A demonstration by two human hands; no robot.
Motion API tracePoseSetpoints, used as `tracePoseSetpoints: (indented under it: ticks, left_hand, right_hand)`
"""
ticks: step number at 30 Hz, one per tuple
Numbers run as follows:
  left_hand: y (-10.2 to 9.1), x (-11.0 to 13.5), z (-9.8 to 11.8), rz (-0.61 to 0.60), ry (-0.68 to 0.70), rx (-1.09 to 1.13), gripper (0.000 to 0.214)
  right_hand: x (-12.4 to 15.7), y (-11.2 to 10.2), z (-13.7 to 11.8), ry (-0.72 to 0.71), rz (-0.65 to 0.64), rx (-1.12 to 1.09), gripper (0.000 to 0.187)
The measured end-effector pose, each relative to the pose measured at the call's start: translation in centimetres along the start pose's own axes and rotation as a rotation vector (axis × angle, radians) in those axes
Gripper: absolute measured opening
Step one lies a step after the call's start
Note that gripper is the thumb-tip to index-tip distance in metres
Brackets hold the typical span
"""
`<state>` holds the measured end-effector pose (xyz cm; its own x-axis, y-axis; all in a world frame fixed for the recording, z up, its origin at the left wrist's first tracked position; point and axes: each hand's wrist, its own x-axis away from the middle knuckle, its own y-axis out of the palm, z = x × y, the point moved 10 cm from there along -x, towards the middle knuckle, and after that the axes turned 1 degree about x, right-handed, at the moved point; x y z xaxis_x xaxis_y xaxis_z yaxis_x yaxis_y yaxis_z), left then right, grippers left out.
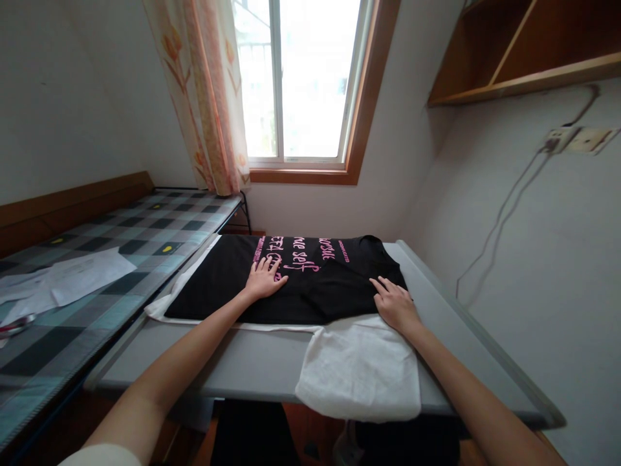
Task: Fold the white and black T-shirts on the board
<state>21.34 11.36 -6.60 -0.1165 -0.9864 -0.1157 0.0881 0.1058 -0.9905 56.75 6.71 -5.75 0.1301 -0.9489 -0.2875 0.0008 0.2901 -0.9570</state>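
Observation:
A black T-shirt with pink lettering lies spread on top of a white garment, its neck toward the right. My left hand rests flat on the shirt's front, fingers spread over the lettering. Near the neck and shoulder, my right hand presses on the black cloth with its fingers apart. One white sleeve sticks out toward me below the black shirt and hangs over the table's front edge. A thin white border of the lower garment shows along the left and front sides.
The clothes lie on a grey table. On the left stands a bed with a checked cover and some papers. A curtain hangs beside the window. At right are a wall shelf and a socket with a cord.

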Motion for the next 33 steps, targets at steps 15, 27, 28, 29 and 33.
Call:
tracePoseSetpoints:
  ticks: [15,27,28,29,33]
  left_hand:
    - [0.0,0.8,0.4,0.014,0.014,-0.013,0.077]
    - [-0.1,2.0,0.7,0.013,0.033,-0.004,0.076]
    - [-0.1,2.1,0.7,0.009,0.033,-0.002,0.076]
    - [-0.2,2.1,0.7,0.008,0.034,0.002,0.075]
    - [-0.8,2.7,1.3,0.021,0.127,0.054,0.067]
  right_hand:
    - [1.0,-0.2,0.2,-0.017,0.02,-0.005,0.05]
    - [1.6,-0.4,0.1,-0.021,0.017,0.0,0.05]
    - [1.5,-0.4,0.2,-0.02,0.013,-0.007,0.05]
    - [1.5,-0.3,0.2,-0.02,0.007,-0.016,0.05]
    - [1.3,-0.3,0.4,-0.042,0.008,-0.086,0.049]
